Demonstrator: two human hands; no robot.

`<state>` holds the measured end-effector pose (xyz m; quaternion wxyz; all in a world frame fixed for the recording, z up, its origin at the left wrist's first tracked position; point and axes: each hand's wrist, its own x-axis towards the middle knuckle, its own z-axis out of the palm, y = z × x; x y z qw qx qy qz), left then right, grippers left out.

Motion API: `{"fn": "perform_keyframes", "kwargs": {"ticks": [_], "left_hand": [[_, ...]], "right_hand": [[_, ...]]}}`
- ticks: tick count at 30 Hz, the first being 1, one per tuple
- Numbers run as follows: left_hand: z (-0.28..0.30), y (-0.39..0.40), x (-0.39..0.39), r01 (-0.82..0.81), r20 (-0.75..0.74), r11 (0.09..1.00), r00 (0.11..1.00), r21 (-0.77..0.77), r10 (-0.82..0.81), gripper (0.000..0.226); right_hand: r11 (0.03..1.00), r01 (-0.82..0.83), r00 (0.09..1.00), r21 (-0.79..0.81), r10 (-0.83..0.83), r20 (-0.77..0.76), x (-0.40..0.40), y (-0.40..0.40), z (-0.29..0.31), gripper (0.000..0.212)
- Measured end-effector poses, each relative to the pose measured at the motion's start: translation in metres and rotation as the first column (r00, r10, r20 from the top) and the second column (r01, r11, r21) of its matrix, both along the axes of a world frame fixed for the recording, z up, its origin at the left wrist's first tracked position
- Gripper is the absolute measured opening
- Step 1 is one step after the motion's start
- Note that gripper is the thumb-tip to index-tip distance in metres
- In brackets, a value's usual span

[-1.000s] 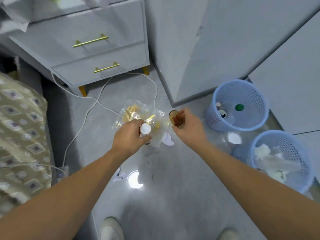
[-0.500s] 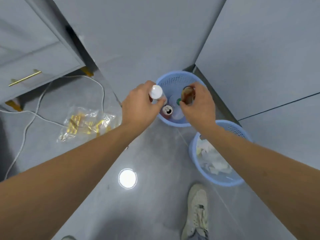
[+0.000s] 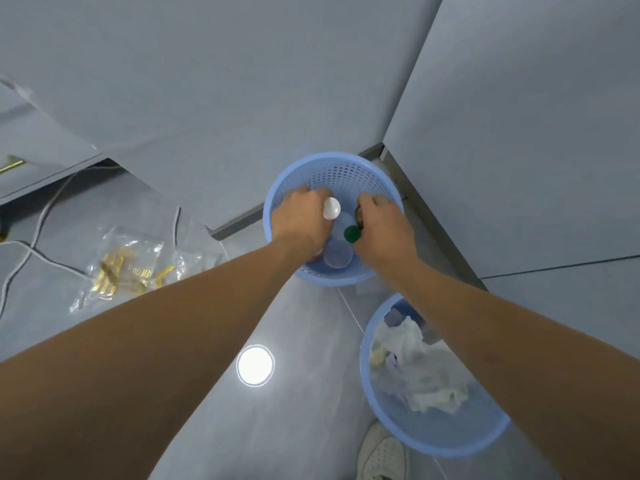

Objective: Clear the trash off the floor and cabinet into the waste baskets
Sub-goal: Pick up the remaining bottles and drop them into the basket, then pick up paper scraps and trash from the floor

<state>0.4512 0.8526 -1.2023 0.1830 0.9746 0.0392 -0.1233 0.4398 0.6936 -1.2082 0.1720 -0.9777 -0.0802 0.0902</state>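
- Clearly both hands are over the mouth of the far basket, presumably so that whatever they let go drops inside and not on the floor.
- Left hand has its fingers curled round a white-capped bottle, cap pointing up at the camera; the body is hidden under the hand.
- Right hand is curled round a brownish bottle, of which only a sliver shows at the hand's 9 o'clock edge.
- Inside this basket lie a green cap and a clear round lid or cup, so it seems kept for bottles and hard plastic.
- Near basket, at 5 o'clock of the far one, holds crumpled tissue; sorting by kind looks like the reason both bottles go to the far one.
- Left on the floor at 9 o'clock of the far basket is a clear bag with yellow pieces inside, beside a white cable; I judge that bag to be trash not yet collected.
- A shoe shows at 6 o'clock, just beside the near basket.
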Motion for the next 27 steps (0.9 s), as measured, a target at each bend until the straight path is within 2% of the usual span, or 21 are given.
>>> {"fn": "perform_keyframes", "kwargs": {"ticks": [3,5,11,17,22,27], "left_hand": [[-0.010,-0.004,0.003,0.027,-0.059,0.999,0.998,0.027,-0.026,0.025],[-0.012,-0.001,0.001,0.026,-0.065,0.999,0.998,0.022,-0.025,0.026],[0.019,0.040,-0.051,-0.022,0.011,0.997,1.000,-0.067,0.023,0.036],[0.053,0.146,-0.144,-0.138,0.061,0.972,0.986,-0.188,0.152,0.028],[0.046,0.255,-0.233,-0.346,-0.015,0.915,0.936,-0.208,0.350,0.025],[-0.006,0.329,-0.321,-0.491,-0.071,0.853,0.871,-0.178,0.486,0.028]], "right_hand": [[0.999,0.014,0.999,0.049,-0.012,-0.048,0.004,-0.004,-0.007,0.028],[0.999,-0.007,0.999,0.046,0.009,-0.047,0.002,-0.004,-0.006,0.037],[0.989,-0.076,0.986,0.125,0.056,0.155,-0.022,0.027,0.030,0.028],[0.966,-0.165,0.969,0.200,0.121,0.213,-0.089,0.116,0.062,0.027],[0.932,-0.190,0.981,0.309,0.189,0.034,-0.162,0.197,0.045,0.031],[0.962,-0.191,0.957,0.195,0.227,-0.181,-0.218,0.266,-0.019,0.036]]}}
